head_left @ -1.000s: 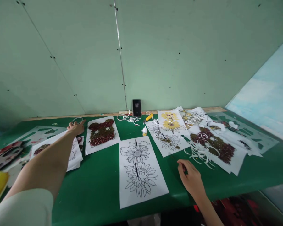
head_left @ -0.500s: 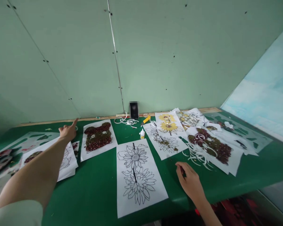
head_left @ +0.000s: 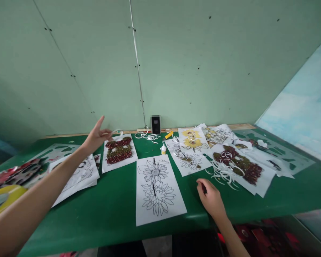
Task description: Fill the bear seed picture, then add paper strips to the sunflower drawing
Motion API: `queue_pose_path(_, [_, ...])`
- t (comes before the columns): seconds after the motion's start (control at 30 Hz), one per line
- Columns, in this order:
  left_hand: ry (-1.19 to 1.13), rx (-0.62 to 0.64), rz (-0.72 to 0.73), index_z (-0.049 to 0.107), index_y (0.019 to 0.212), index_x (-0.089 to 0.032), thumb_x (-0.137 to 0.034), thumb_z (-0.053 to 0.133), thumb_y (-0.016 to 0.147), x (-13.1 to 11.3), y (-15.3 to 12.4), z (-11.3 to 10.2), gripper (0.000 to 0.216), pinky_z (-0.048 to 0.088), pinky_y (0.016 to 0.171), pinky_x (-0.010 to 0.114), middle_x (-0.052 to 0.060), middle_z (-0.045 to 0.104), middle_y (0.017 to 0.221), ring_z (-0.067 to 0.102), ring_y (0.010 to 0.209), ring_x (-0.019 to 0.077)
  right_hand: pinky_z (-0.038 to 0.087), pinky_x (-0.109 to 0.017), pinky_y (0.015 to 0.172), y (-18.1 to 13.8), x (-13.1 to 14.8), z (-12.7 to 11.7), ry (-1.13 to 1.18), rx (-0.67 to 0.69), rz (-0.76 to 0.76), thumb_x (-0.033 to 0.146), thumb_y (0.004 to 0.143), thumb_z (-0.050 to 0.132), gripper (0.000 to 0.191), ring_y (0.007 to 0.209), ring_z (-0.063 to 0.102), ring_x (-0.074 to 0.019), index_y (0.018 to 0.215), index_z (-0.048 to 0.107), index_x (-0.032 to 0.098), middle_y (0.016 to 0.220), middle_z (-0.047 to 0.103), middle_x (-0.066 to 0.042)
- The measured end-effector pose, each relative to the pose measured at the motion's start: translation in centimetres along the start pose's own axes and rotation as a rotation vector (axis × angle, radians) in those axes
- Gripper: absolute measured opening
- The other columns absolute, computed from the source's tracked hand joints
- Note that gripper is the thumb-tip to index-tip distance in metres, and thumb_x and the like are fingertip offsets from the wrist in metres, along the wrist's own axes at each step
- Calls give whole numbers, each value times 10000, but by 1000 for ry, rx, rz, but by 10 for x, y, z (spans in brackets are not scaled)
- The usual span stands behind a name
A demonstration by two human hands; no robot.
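My left hand (head_left: 97, 135) is raised over the left back of the table, its index finger stretched upward. Its thumb and other fingers pinch a curled white strip (head_left: 117, 131), just above the sheet with a bear picture (head_left: 119, 151) in dark red and olive grains. My right hand (head_left: 210, 197) lies curled near the table's front edge; something dark shows inside its fingers, too hidden to name. Left of it lies a white sheet with two outlined flowers (head_left: 160, 192), a black line along the stem. A small white glue bottle (head_left: 163, 149) stands behind this sheet.
White strips (head_left: 222, 173) lie over another bear sheet (head_left: 247, 169) on the right. Near the wall are a yellow tool (head_left: 169, 135), more strips and a dark upright device (head_left: 155, 125). A yellow tape roll (head_left: 5, 200) sits at far left, beside drawn sheets (head_left: 82, 175).
My left hand has moved right and up from the back left and now carries the curled white strip. The view has shifted left. My right hand stays curled in about the same place.
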State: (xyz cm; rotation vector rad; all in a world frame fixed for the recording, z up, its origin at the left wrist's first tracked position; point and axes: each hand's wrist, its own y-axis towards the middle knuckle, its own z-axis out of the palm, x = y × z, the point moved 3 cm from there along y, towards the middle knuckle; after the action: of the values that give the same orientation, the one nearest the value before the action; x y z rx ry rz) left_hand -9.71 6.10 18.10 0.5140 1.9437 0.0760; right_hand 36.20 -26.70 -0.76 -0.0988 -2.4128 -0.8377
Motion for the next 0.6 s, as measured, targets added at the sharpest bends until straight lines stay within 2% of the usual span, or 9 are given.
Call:
queue_pose_path(0.07, [-218,119,40,-23,1778,-298,-240,704,922,-35,-34,16,1124,559,830,390,6,648,950,565,699,131,586,-338,708,0,-1,0,18,-2,-5,363,1094,502,232,807,749,-246,1069,691,231,958,773,-104])
queue_pose_path(0.13, [-349,200,29,-21,1777,-343,-273,754,873,-63,-67,33,1193,552,802,410,-15,602,875,552,659,139,578,-335,708,-1,-3,1,30,1,-3,372,1094,503,239,791,738,-239,1067,693,229,951,768,-96])
queue_pose_path(0.2, [-421,194,-15,70,1774,-391,-285,777,836,-81,-96,49,1179,538,752,404,-54,500,752,498,568,129,556,-323,684,-1,-3,2,30,7,4,376,1094,500,242,740,711,-222,1056,690,233,901,748,-73])
queue_pose_path(0.27, [-497,203,-40,177,1763,-404,-316,781,814,-91,-120,64,1129,522,694,397,-51,461,717,467,542,136,525,-311,650,-1,-3,2,25,12,4,378,1095,489,246,680,671,-205,1035,681,236,832,714,-46])
queue_pose_path(0.4, [-646,268,-82,305,1727,-420,-375,747,807,-95,-157,92,1021,481,594,370,-54,400,685,330,483,111,462,-291,582,0,-2,1,31,33,-15,386,1097,469,259,598,607,-185,996,659,242,733,648,-12])
queue_pose_path(0.5, [-811,322,-94,284,1720,-458,-426,743,778,-88,-178,111,1049,394,506,323,-73,305,651,227,458,97,443,-289,564,0,-5,1,34,41,-17,394,1092,468,265,582,598,-186,983,658,244,704,632,-5])
queue_pose_path(0.6, [-950,415,-118,253,1716,-500,-426,757,762,-79,-192,139,1082,259,461,300,-84,229,617,148,454,95,472,-300,603,4,2,1,37,12,-28,390,1077,479,270,633,634,-201,1000,683,233,761,688,-36])
